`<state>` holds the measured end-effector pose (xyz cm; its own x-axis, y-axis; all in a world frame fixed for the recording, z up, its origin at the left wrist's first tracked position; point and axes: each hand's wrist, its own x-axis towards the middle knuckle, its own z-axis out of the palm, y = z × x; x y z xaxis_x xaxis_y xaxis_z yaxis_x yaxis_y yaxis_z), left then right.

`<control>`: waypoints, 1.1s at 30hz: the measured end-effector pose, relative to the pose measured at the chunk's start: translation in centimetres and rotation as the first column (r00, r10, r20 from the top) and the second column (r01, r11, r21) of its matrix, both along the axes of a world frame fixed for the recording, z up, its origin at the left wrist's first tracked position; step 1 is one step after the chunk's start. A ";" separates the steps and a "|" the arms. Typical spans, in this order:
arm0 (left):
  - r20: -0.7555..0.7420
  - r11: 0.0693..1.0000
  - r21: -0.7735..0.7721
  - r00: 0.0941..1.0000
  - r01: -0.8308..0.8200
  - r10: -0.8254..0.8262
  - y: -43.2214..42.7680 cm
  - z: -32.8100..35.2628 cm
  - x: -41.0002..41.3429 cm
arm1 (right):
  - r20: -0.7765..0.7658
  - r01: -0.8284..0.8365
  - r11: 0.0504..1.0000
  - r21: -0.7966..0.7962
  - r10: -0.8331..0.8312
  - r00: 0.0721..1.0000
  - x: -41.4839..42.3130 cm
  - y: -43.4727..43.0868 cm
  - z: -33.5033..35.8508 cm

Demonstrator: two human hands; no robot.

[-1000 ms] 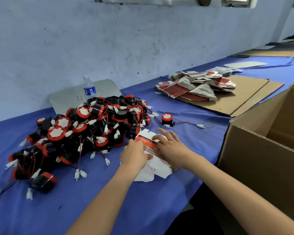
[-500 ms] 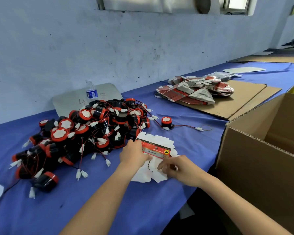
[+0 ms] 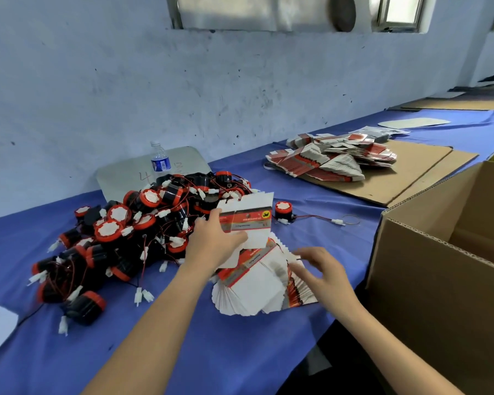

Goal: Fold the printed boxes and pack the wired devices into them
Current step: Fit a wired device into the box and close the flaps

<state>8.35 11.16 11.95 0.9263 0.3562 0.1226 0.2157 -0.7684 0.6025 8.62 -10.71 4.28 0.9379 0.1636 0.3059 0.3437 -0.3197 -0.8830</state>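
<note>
My left hand (image 3: 214, 240) holds one flat printed box blank (image 3: 250, 216), red-striped and white, lifted off the table and tilted upright. Below it lies a fanned stack of flat blanks (image 3: 257, 289) on the blue cloth. My right hand (image 3: 321, 270) rests on the right side of that stack with its fingers spread. To the left sits a heap of black-and-red wired devices (image 3: 131, 232) with white connectors. One single device (image 3: 283, 210) lies apart behind the lifted blank, its wire trailing right.
A large open cardboard carton (image 3: 439, 269) stands at the right edge. A bigger pile of flat blanks (image 3: 328, 159) lies on brown cardboard sheets (image 3: 411, 169) at the back. A water bottle (image 3: 160, 161) stands by the wall behind the heap.
My left hand has lifted one blank off the stack and raised it upright. My right hand slid right and now rests on the fanned stack. The camera has tilted up.
</note>
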 end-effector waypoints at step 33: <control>0.272 0.868 -0.456 0.960 0.195 -0.073 -2.5 -6.7 -8.7 | -0.265 -0.300 0.696 0.653 0.581 0.770 -2.9 6.3 1.4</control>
<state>-0.31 8.66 5.21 0.9336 0.3017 0.1933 -0.0653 -0.3871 0.9197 5.67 -4.43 5.67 0.8453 0.5289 0.0756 -0.1368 0.3510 -0.9263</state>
